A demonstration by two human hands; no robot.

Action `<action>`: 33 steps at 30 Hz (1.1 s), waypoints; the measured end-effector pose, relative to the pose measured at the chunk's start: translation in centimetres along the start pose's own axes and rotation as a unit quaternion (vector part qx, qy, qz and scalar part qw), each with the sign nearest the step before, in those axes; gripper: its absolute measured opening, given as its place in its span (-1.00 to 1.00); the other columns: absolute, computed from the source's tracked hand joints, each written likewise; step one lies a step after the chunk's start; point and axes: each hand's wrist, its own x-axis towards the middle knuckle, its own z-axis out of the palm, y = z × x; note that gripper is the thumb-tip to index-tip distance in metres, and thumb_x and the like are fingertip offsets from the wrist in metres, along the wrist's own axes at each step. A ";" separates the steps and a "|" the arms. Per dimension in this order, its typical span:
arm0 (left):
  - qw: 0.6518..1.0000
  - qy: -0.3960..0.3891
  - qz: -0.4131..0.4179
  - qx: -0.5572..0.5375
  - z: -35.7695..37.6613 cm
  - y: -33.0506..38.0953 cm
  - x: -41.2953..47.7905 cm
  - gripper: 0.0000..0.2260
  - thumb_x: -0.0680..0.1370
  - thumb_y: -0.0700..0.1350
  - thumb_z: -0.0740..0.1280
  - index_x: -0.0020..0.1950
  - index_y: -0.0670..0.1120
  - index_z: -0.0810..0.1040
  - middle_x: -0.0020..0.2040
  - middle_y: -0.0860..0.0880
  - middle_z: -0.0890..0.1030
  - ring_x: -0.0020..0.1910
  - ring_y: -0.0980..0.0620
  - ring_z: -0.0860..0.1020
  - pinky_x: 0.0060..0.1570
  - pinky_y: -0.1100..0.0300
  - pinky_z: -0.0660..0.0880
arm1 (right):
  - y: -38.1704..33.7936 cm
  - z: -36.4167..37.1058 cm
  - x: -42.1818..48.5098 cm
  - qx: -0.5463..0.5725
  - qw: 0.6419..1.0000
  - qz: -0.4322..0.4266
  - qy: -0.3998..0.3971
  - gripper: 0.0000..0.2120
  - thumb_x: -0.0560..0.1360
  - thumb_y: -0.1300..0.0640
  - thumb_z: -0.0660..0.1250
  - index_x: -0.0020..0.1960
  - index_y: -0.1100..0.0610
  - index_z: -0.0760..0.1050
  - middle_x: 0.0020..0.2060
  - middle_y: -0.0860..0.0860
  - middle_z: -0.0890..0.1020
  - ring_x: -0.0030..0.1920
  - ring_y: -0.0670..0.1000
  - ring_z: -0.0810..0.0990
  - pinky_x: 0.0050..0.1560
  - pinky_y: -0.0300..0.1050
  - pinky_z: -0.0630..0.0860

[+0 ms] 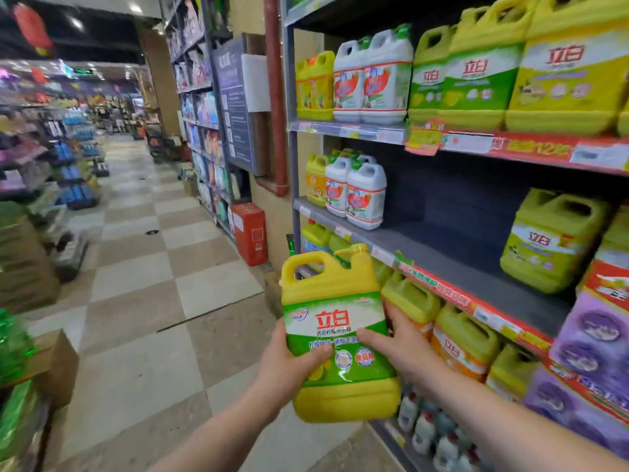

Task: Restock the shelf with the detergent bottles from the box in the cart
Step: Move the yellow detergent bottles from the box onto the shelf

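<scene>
A yellow detergent bottle (337, 321) with a green label is upright in front of me, held from both sides. My left hand (289, 362) grips its lower left side, thumb across the label. My right hand (401, 342) grips its right side, thumb on the label. The bottle is just left of the grey shelf (459, 267), whose middle board has a wide bare stretch between two white bottles (366, 195) and a yellow-green bottle (551, 240). The cart and its box are not clearly in view.
Yellow bottles (466, 338) fill the board below the bare stretch, and more bottles (476, 76) stand on the board above. A red box (250, 233) sits on the floor by the wall. The checkered aisle floor (153, 284) runs ahead; a cardboard box (58, 366) is at left.
</scene>
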 end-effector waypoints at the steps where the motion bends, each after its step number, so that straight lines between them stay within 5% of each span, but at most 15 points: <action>1: 1.000 -0.008 -0.003 0.002 0.4 0.0 1.3 -0.44 0.33 -0.20 0.54 0.25 -0.01 0.40 0.05 0.01 0.64 -0.04 0.08 0.65 -0.18 0.24 0.60 | 0.3 -0.5 1.0 -0.006 1.000 0.006 0.001 -0.47 0.38 0.21 0.49 0.25 -0.03 0.36 0.04 -0.08 0.61 -0.02 -0.12 0.63 -0.09 -0.23 0.57; 5: 0.999 -0.039 -0.006 0.023 1.8 -0.2 7.1 -0.38 0.30 -0.18 0.57 0.29 -0.02 0.40 0.10 -0.01 0.63 0.05 -0.01 0.62 0.08 -0.03 0.57 | 1.8 -2.5 4.9 -0.024 0.999 0.018 0.032 -0.51 0.37 0.22 0.49 0.20 -0.01 0.37 0.09 -0.01 0.61 0.02 -0.07 0.62 -0.04 -0.21 0.57; 8: 0.997 -0.073 -0.003 0.038 3.2 -0.5 11.7 -0.39 0.30 -0.16 0.57 0.28 0.01 0.40 0.11 0.01 0.63 0.05 0.04 0.62 0.06 0.05 0.58 | 2.5 -3.9 7.8 -0.025 0.996 0.039 0.070 -0.51 0.38 0.25 0.48 0.24 0.05 0.38 0.11 0.01 0.61 0.05 0.00 0.62 0.08 -0.08 0.57; 12: 0.991 -0.119 0.008 0.056 5.1 -0.9 18.7 -0.40 0.31 -0.11 0.58 0.26 0.06 0.40 0.13 0.03 0.61 0.09 0.03 0.59 0.12 0.02 0.55 | 3.2 -5.8 12.1 -0.036 0.990 0.047 0.125 -0.59 0.39 0.23 0.47 0.10 -0.07 0.39 -0.07 -0.20 0.59 -0.15 -0.27 0.58 -0.30 -0.44 0.50; 15: 0.985 -0.164 0.024 0.056 6.0 -0.7 24.7 -0.48 0.31 -0.09 0.57 0.15 0.14 0.42 0.06 0.12 0.61 0.01 0.15 0.60 -0.03 0.22 0.58 | 3.4 -6.9 16.1 -0.048 0.983 0.049 0.167 -0.57 0.39 0.21 0.47 0.16 -0.05 0.41 -0.01 -0.13 0.63 -0.09 -0.18 0.63 -0.24 -0.37 0.53; 20: 0.969 -0.234 0.049 0.068 6.7 0.5 34.5 -0.46 0.30 -0.05 0.58 0.19 0.15 0.42 0.06 0.13 0.63 0.02 0.13 0.62 0.03 0.11 0.58 | 3.4 -7.5 23.0 -0.041 0.968 0.068 0.240 -0.66 0.39 0.14 0.48 0.04 -0.11 0.41 -0.07 -0.19 0.63 -0.14 -0.15 0.65 -0.22 -0.26 0.56; 24: 0.952 -0.283 0.072 0.091 8.3 0.8 40.1 -0.53 0.31 -0.08 0.57 0.08 0.16 0.42 -0.01 0.21 0.61 -0.09 0.27 0.60 -0.15 0.32 0.54 | 4.0 -8.0 26.2 -0.039 0.951 0.075 0.298 -0.59 0.40 0.10 0.47 0.17 -0.08 0.41 -0.01 -0.16 0.63 -0.09 -0.15 0.65 -0.20 -0.29 0.56; 29: 0.936 -0.329 0.070 0.104 12.3 1.2 44.5 -0.44 0.33 -0.11 0.55 0.23 0.03 0.37 0.07 0.11 0.59 0.00 0.18 0.57 -0.03 0.25 0.55 | 4.5 -10.8 28.8 -0.014 0.937 0.090 0.338 -0.55 0.41 0.14 0.46 0.23 -0.07 0.39 0.04 -0.08 0.65 -0.04 -0.02 0.68 0.01 0.00 0.62; 31: 0.930 -0.333 0.095 0.120 14.3 1.6 46.3 -0.43 0.33 -0.08 0.55 0.25 0.03 0.35 0.05 0.15 0.56 -0.02 0.21 0.54 -0.08 0.33 0.50 | 4.8 -12.5 30.0 -0.014 0.932 0.086 0.351 -0.54 0.42 0.13 0.45 0.24 -0.09 0.39 0.04 -0.10 0.65 -0.04 -0.03 0.69 -0.01 -0.01 0.63; 33: 0.929 -0.328 0.110 0.132 16.4 1.6 47.9 -0.39 0.32 -0.06 0.56 0.28 0.03 0.34 0.10 0.11 0.55 0.05 0.11 0.53 0.04 0.19 0.47 | 5.2 -14.4 31.3 -0.024 0.930 0.079 0.359 -0.53 0.42 0.13 0.45 0.26 -0.11 0.38 0.04 -0.12 0.64 -0.06 -0.07 0.68 -0.07 -0.10 0.63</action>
